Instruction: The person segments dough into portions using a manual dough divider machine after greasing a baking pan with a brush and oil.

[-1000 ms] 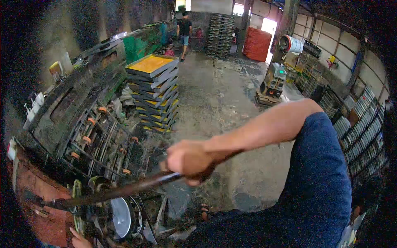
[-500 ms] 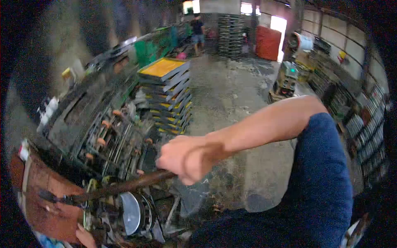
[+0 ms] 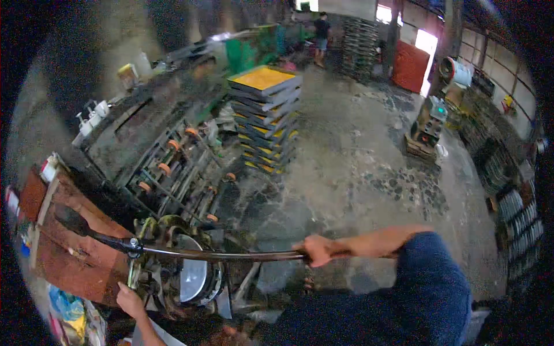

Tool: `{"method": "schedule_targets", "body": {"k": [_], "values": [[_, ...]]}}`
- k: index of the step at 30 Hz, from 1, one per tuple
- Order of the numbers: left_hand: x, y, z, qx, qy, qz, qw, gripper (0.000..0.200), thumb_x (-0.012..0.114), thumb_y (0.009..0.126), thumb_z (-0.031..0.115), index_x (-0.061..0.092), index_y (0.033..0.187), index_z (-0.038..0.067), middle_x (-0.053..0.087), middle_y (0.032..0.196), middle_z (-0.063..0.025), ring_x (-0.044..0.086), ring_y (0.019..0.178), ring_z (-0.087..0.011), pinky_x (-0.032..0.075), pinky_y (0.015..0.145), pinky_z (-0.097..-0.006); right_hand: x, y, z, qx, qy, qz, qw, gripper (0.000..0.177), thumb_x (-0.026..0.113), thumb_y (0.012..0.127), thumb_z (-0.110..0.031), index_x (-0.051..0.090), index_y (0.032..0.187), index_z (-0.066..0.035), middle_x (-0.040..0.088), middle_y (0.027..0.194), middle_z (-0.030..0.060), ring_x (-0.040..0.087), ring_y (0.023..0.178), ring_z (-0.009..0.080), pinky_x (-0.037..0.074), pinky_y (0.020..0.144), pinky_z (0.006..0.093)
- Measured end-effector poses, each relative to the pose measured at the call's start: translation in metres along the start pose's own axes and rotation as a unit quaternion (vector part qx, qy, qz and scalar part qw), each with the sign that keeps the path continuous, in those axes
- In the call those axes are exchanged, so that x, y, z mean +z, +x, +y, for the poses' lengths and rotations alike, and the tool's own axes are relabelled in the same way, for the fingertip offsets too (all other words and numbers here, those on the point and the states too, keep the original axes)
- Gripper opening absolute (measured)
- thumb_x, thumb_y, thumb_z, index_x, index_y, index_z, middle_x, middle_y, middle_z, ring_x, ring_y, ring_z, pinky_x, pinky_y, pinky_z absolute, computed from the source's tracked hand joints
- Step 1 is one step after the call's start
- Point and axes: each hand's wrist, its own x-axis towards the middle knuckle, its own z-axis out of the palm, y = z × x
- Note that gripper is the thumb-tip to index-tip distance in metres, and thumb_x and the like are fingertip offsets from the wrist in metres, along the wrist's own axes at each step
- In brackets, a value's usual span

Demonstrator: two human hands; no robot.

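Observation:
My right hand [image 3: 317, 250] is closed round the right end of a long dark metal lever [image 3: 222, 255], arm stretched out. The lever runs nearly level to a bolted joint and ends at the left in a flat, paddle-like dark piece [image 3: 72, 220]. Below the lever, my left hand [image 3: 131, 301] is closed at the foot of a pale greenish metal upright [image 3: 133, 272]; what its fingers pinch is too small to make out. Right of that hand, a round machine part with a shiny silver face [image 3: 193, 279] sits under the lever.
A reddish-brown board [image 3: 86, 259] lies at left, with plastic bags [image 3: 69, 308] below it. Ahead stand a rack with orange rollers [image 3: 164, 169] and a tall stack of yellow-topped trays [image 3: 264, 78]. Farther off are a person [image 3: 321, 37] and a small machine [image 3: 428, 124].
My right hand has moved down and to the right with the lever, which has swung from slanted to nearly level. Its left end has risen. The view has shifted slightly.

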Motion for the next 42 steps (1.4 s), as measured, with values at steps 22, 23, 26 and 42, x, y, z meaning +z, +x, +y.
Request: {"method": "schedule_targets", "body": {"k": [22, 23, 26, 42], "values": [[-0.146, 0.033, 0.092, -0.017, -0.143, 0.118, 0.983, 0.028, 0.049, 0.093, 0.025, 0.066, 0.083, 0.004, 0.062, 0.081, -0.0173, 0.059, 0.079, -0.0365, 0.047, 0.07, -0.0471, 0.003, -0.018, -0.006, 0.274, 0.064, -0.018, 0.96, 0.051, 0.067, 0.075, -0.053, 0.066, 0.077, -0.002, 0.063, 0.068, 0.0147, 0.06, 0.058, 0.0303, 0.047, 0.054, 0.0405], [-0.169, 0.043, 0.102, -0.047, -0.243, 0.107, 0.963, 0.021, 0.058, 0.088, 0.022, 0.066, 0.082, 0.003, 0.062, 0.083, -0.0172, 0.058, 0.082, -0.0347, 0.045, 0.074, -0.0462, -0.025, -0.025, -0.011, 0.207, 0.023, 0.001, 0.978, 0.046, 0.069, 0.076, -0.047, 0.065, 0.081, -0.002, 0.063, 0.067, 0.0119, 0.059, 0.057, 0.0269, 0.046, 0.053, 0.0376], [-0.248, 0.086, 0.145, 0.047, -0.44, 0.179, 0.879, 0.021, 0.066, 0.081, 0.023, 0.066, 0.071, 0.005, 0.058, 0.072, -0.0121, 0.057, 0.075, -0.0302, 0.044, 0.068, -0.0407, -0.143, -0.029, -0.077, 0.086, 0.173, 0.147, 0.97, 0.031, 0.073, 0.076, -0.013, 0.057, 0.103, -0.009, 0.06, 0.066, 0.0017, 0.054, 0.053, 0.0089, 0.043, 0.047, 0.0264], [-0.301, 0.342, 0.088, -0.188, -0.393, 0.295, 0.85, 0.039, 0.057, 0.085, 0.032, 0.066, 0.098, -0.004, 0.064, 0.093, -0.0287, 0.064, 0.092, -0.0387, 0.051, 0.078, -0.045, -0.31, 0.242, -0.225, -0.533, 0.27, 0.323, 0.734, 0.04, 0.05, 0.09, -0.022, 0.054, 0.118, 0.006, 0.058, 0.112, 0.0236, 0.06, 0.076, 0.0174, 0.05, 0.061, 0.0252]]}}
